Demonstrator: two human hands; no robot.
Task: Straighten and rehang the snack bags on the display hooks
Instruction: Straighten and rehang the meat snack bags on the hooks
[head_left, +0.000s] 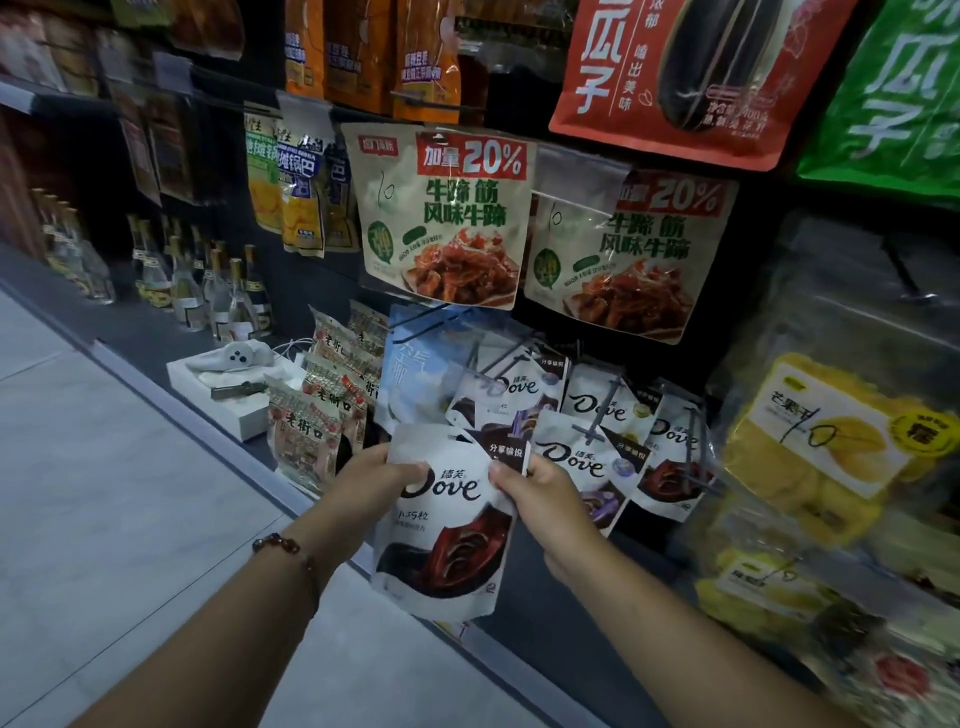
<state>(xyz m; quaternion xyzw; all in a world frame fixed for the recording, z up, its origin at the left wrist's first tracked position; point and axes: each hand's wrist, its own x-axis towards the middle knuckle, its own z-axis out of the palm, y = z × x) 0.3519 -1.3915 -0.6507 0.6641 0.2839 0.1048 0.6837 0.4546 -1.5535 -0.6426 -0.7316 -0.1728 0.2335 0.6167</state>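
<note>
1. Head view: the left hand (376, 475) holds the upper left edge of a white Dove chocolate bag (444, 525); its thumb lies on the front of the bag, beside the letter D, so its grip is closed on the bag.
2. The right hand (540, 496) pinches the upper right corner of the same bag, with the thumb on the front, so this grip is also closed on the bag.
3. The bag is off the hooks, in front of the lower part of the display and below the other Dove bags (582, 447), which hang on dark wire hooks (589, 428).
4. Above them two beige beef tendon bags (444, 218) hang side by side, each with a red "20%" label.
5. Higher on the right there are a red sunflower seed bag (691, 73) and a green one (893, 98).
6. On the far right hangs a dried mango bag (815, 441) with "10" written on it.
7. On the left wrist there is a beaded bracelet (291, 553).
8. Glass bottles (208, 291) stand on the low shelf (130, 332) at the left, near a white box (234, 400).
</note>
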